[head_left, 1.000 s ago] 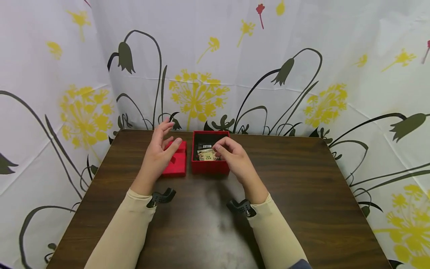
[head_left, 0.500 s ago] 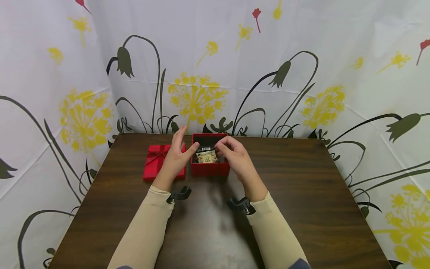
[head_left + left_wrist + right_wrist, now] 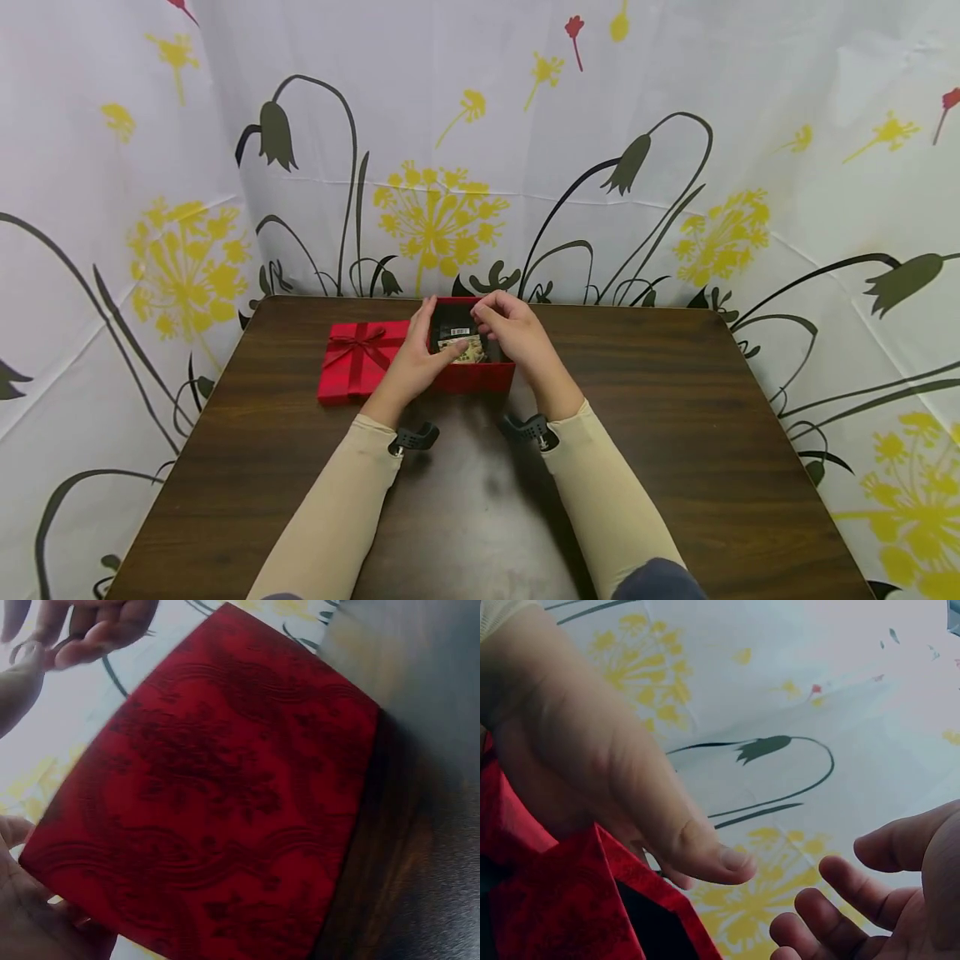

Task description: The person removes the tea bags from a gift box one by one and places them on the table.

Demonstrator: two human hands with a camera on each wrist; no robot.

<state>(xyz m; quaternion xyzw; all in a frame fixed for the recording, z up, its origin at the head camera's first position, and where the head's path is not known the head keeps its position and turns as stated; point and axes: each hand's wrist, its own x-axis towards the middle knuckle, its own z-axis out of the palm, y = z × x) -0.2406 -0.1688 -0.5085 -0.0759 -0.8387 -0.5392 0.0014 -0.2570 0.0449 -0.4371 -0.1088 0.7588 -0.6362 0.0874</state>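
Observation:
In the head view a red box [image 3: 474, 380] with a dark inside stands at the back of the table. My left hand [image 3: 414, 365] is at its left side, fingers stretched along that wall and thumb straight out over the opening. Inside lie a small cream-coloured packet [image 3: 474, 351], partly behind the thumb, and a black packet with a barcode label [image 3: 456, 332]. My right hand [image 3: 522, 335] hovers over the box's right part with loosely bent fingers. The right wrist view shows a gap between its thumb and fingers [image 3: 829, 926], with nothing held. Patterned front wall [image 3: 202, 780] fills the left wrist view.
A red lid [image 3: 347, 362] with a ribbon bow [image 3: 358, 340] lies just left of the box. Dark wooden tabletop [image 3: 660, 417] spreads around them. A white curtain [image 3: 465, 125] with printed flowers hangs close behind the table's far edge.
My left hand has moved right, from over the lid to the box's left side, uncovering the lid's bow. My right hand has stayed over the box, shifting only slightly up and left.

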